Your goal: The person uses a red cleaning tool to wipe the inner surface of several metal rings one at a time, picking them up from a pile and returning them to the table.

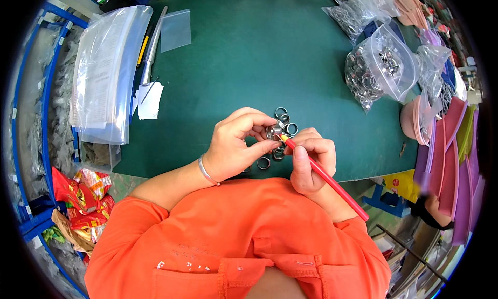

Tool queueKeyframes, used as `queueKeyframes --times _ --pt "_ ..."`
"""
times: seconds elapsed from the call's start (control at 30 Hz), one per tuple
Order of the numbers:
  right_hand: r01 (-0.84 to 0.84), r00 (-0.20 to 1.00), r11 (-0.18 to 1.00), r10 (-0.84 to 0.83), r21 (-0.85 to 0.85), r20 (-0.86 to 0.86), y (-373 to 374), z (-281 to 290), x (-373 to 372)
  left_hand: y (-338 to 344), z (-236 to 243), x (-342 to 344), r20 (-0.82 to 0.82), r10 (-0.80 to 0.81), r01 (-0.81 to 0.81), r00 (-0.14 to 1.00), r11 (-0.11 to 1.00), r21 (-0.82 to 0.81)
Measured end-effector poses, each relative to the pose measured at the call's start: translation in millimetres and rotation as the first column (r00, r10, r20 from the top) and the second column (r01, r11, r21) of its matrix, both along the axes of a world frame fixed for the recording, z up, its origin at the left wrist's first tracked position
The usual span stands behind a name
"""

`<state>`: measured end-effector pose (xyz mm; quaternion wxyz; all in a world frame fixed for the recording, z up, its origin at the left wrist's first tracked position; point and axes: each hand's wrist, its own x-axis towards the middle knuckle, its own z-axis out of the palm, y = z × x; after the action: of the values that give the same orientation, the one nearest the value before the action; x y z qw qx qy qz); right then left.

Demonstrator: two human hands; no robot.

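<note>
My left hand (231, 138) pinches a shiny silver metal ring (271, 132) between thumb and fingers, just above the table. In my right hand (314, 159) is a slim red pencil-like stick (337, 187), gripped like a pen, its yellowish tip touching or very close to the ring. Whether one ring or a small stack is held, I cannot tell. Around my fingers lie several loose metal rings; one ring (292, 128) rests beyond the right hand, another ring (263, 163) nearer me. Some are partly hidden by my hands.
The green table (249, 55) spreads ahead. On its left are plastic-sleeved papers (104, 73), a metal rod-like tool (153, 44), a white paper piece (150, 100) and a clear small bag (176, 30). At right stand a clear tub (391, 65), bagged rings (360, 73) and a pink container (413, 120).
</note>
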<state>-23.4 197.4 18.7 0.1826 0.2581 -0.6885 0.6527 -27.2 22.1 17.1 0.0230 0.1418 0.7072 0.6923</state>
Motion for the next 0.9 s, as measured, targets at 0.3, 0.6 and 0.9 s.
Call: queueKeyframes --times 0.3,0.6,0.9 --pt "0.013 1.000 0.997 -0.015 0.071 0.017 -1.8 -4.0 0.2 3.3 3.0 1.5 -0.129 0.095 -0.108 0.987 0.989 -0.099" --pt "-0.036 0.999 0.983 0.036 0.182 0.000 -6.0 -3.6 1.1 -0.4 3.3 3.5 -0.134 0.072 -0.093 0.988 0.983 -0.159" --pt "0.061 0.966 0.993 -0.084 0.097 0.246 -9.2 -4.2 2.0 4.0 6.8 -0.7 -0.179 0.090 -0.118 0.980 0.982 -0.150"
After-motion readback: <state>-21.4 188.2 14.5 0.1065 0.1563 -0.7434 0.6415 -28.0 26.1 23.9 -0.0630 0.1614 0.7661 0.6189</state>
